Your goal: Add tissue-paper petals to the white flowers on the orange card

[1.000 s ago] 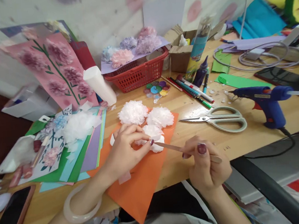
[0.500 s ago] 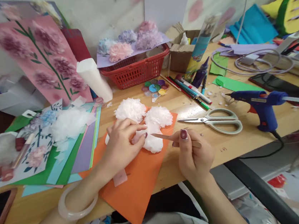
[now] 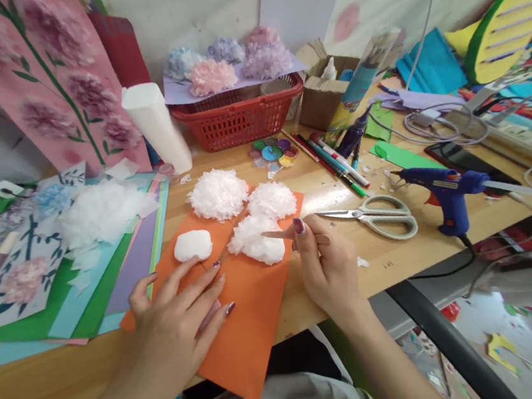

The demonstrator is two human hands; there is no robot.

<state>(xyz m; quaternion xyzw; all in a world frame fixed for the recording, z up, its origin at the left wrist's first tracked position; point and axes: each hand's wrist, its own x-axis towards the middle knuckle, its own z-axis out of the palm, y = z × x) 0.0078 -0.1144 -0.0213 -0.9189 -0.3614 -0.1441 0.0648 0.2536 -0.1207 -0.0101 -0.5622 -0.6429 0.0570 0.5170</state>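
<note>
My left hand (image 3: 178,315) lies flat and open on an orange paper sheet (image 3: 247,330), fingers spread, just below a small white tissue wad (image 3: 193,245). My right hand (image 3: 324,263) is closed on a thin wooden stick (image 3: 279,234) whose tip touches a fluffy white tissue flower (image 3: 256,241). Two more white tissue flowers, one larger (image 3: 218,194) and one smaller (image 3: 272,199), rest at the sheet's far edge.
Scissors (image 3: 373,216) and a blue glue gun (image 3: 442,190) lie to the right. A red basket (image 3: 238,122) under pastel flowers, a white roll (image 3: 156,127), markers (image 3: 333,160), a paint palette (image 3: 273,152) and stacked coloured papers (image 3: 62,267) surround the sheet.
My left hand let go of the tissue flower and dropped back to lie flat on the orange sheet. A small white wad now shows. The camera view shifted left and down.
</note>
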